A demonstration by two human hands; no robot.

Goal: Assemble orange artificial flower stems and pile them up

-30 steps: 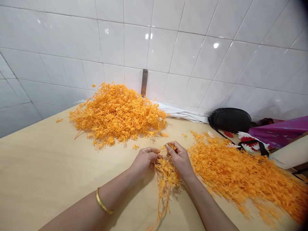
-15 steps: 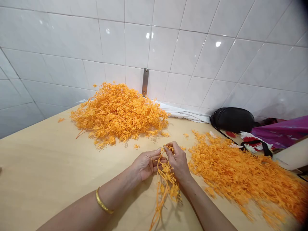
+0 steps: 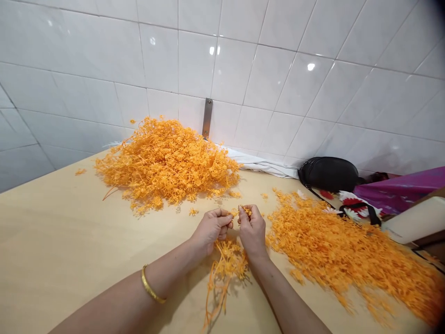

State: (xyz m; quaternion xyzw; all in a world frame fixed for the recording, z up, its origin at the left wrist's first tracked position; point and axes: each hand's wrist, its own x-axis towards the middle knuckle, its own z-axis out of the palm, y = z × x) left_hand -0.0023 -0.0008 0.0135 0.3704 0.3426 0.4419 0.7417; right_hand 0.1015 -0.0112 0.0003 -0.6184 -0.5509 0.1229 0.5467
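Note:
My left hand [image 3: 212,228] is closed on an orange artificial flower spray [image 3: 230,260]. The spray's small blossoms and thin stems hang below the fingers toward the table's near side. Close by on the right, my right hand [image 3: 253,228] pinches small orange floret pieces [image 3: 247,211] between thumb and fingers. A narrow gap separates the two sets of fingertips, with a bit of orange blossom showing at the left ones. The left palm is turned away, so the exact grip on the stem is hidden.
A large heap of orange sprays [image 3: 170,162] lies at the back left, a flatter heap [image 3: 340,246] on the right. Behind the latter are a black bag [image 3: 328,174], red and white flowers [image 3: 352,211], purple material [image 3: 403,188] and a cream object [image 3: 417,220]. Tiled wall behind.
My left fingers have closed around the spray, which has shifted left and now hangs under that hand. The right hand has moved slightly left, still pinching. The view has shifted slightly.

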